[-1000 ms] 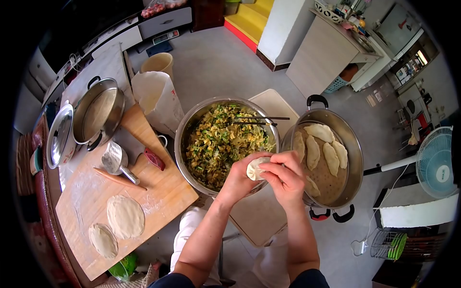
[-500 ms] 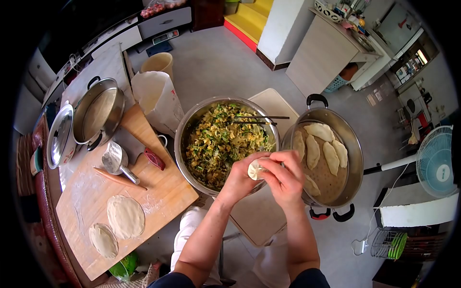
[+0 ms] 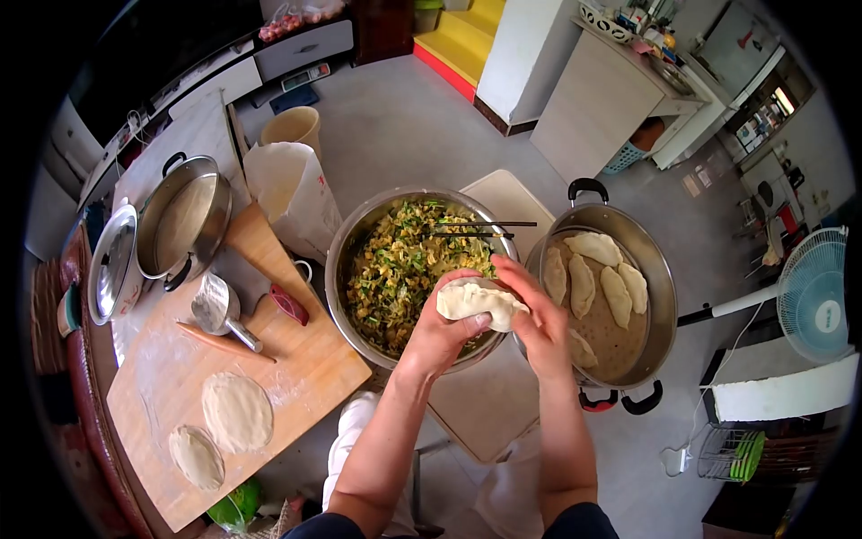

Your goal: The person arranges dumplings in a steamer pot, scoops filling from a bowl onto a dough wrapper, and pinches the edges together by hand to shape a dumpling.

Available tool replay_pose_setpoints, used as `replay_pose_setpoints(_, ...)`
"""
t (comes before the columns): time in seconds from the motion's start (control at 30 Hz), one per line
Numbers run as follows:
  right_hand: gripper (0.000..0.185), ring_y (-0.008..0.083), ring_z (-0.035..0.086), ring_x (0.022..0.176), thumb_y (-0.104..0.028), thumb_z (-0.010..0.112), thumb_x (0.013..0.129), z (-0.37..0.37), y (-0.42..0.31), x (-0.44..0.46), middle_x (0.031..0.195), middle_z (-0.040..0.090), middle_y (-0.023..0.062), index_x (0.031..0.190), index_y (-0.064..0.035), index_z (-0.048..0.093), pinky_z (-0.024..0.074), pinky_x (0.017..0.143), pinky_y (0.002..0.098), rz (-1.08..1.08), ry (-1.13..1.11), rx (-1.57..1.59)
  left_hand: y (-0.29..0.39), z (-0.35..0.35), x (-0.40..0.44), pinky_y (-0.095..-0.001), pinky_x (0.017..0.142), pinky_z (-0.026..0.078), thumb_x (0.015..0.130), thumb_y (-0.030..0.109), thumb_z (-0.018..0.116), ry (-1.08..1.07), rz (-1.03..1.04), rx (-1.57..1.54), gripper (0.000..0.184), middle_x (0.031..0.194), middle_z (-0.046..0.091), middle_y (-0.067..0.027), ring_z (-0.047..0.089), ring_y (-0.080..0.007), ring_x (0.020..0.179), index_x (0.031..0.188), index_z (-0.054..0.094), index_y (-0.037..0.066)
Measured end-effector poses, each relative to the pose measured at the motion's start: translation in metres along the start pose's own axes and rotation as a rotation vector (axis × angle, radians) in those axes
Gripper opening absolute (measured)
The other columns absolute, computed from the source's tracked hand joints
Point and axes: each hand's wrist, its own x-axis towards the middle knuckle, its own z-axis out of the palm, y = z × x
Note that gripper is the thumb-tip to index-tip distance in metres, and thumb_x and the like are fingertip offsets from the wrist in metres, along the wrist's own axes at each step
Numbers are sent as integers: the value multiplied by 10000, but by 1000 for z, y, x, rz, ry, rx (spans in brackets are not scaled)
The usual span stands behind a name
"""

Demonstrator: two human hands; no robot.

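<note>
Pale dumpling (image 3: 471, 301), wavy-ridged, thumb-pinched in left hand (image 3: 436, 331) at 8 o'clock, half-curled right hand (image 3: 542, 325) touching 3 o'clock end

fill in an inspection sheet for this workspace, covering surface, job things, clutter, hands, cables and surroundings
Surface: wooden board floury, bearing two flat dough pieces
Job's things: pleated dumpling in hand; steel bowl of chopped filling with chopsticks; pot holding more dumplings
Clutter: rolling pin, metal utensil and red item on the board
Hands: left hand holds the dumpling; right hand at its other end, grip unclear
Cables: white cable and connector below the fan
Surroundings: yellow steps, cabinet
</note>
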Motion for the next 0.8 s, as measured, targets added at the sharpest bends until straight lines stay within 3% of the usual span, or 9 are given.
replay_pose_setpoints(0.2, 319, 289, 475, 1361, 18, 621, 895, 5, 2, 0, 1343, 619, 135, 1209, -1, 676, 372, 1120, 407, -2, -8, -136, 2, 4, -2, -308, 987, 489, 843, 47, 751, -88, 6, 85, 598, 1229, 581, -78, 581, -178, 1139, 1351, 436, 67)
replay_pose_setpoints(0.3, 305, 284, 453, 1377, 11, 614, 907, 10, 12, -5, 1327, 633, 129, 1203, -10, 684, 362, 1128, 410, -4, 25, -113, 1, 5, -4, -335, 978, 514, 890, 129, 721, -30, -57, 11, 547, 1243, 575, -94, 588, -199, 1143, 1352, 433, 76)
replay_pose_setpoints(0.4, 318, 283, 401, 1415, -81, 584, 967, 6, 4, -1, 1366, 606, 129, 1275, -40, 652, 328, 1151, 414, 58, -12, -156, 1, 4, -3, -378, 964, 544, 937, 185, 677, 9, -88, -68, 489, 1280, 568, -135, 590, -252, 1180, 1350, 434, 87)
replay_pose_setpoints(0.43, 382, 283, 355, 1441, -209, 515, 1031, 4, 1, 1, 1415, 564, 133, 1363, -31, 580, 285, 1174, 410, 111, 62, 74, 1, 3, -2, -393, 961, 551, 946, 197, 667, -3, -86, -111, 479, 1296, 562, -151, 588, -272, 1194, 1350, 434, 89)
replay_pose_setpoints(0.53, 652, 272, 351, 1434, -464, 353, 1067, -2, 4, 3, 1487, 472, 166, 1422, 72, 462, 243, 1184, 425, 42, 53, 231, 1, -3, 1, -432, 956, 566, 953, 236, 664, 6, -60, -207, 479, 1338, 544, -202, 586, -327, 1216, 1354, 441, 100)
replay_pose_setpoints(0.67, 439, 271, 359, 1440, -243, 443, 1062, 8, 10, -3, 1469, 508, 141, 1395, 32, 520, 273, 1178, 404, 78, 35, 137, 0, -4, 0, -433, 946, 575, 951, 285, 669, 18, -35, -280, 509, 1336, 550, -186, 596, -319, 1200, 1377, 451, 109)
replay_pose_setpoints(0.7, 349, 282, 421, 1404, -118, 455, 1035, 13, 7, -3, 1418, 556, 156, 1310, 54, 582, 325, 1152, 406, 89, 109, 116, 0, -4, 0, -437, 951, 573, 953, 290, 667, 8, -38, -311, 517, 1336, 551, -176, 590, -315, 1210, 1386, 448, 111)
replay_pose_setpoints(0.8, 286, 303, 481, 1358, -21, 464, 995, 19, 4, 0, 1351, 607, 166, 1203, 72, 637, 372, 1120, 408, -7, 144, -118, -8, -5, -1, -469, 988, 547, 960, 323, 652, 35, -58, -360, 532, 1340, 551, -145, 562, -304, 1247, 1404, 446, 116)
